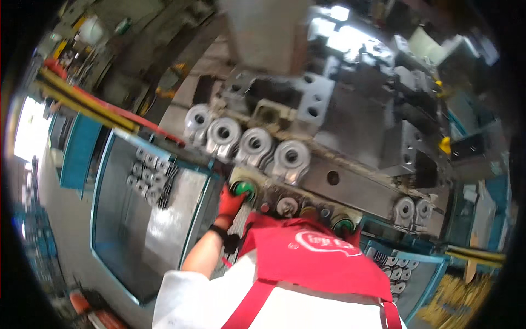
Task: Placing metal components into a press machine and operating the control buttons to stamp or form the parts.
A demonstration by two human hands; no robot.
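Note:
My left hand (228,204), in a red glove, is at the round green push button (243,189) on the left of the machine's front panel. Its fingers reach to the button's rim, apart and holding nothing. At the panel's right end, a second green button (343,225) shows beside a bit of my red-gloved right hand (353,238). The apron hides most of that hand, so its fingers do not show. Beyond the panel, several grey ring-shaped metal castings (291,158) stand in a row on the press ledge. Two more castings (405,209) sit at the ledge's right end.
A blue-edged metal bin (137,247) with several castings (153,178) stands at my left. Another blue bin (435,268) holding castings is at the lower right. Steel die blocks (318,98) rise behind the ledge. A yellow-black bar (87,101) crosses the far left.

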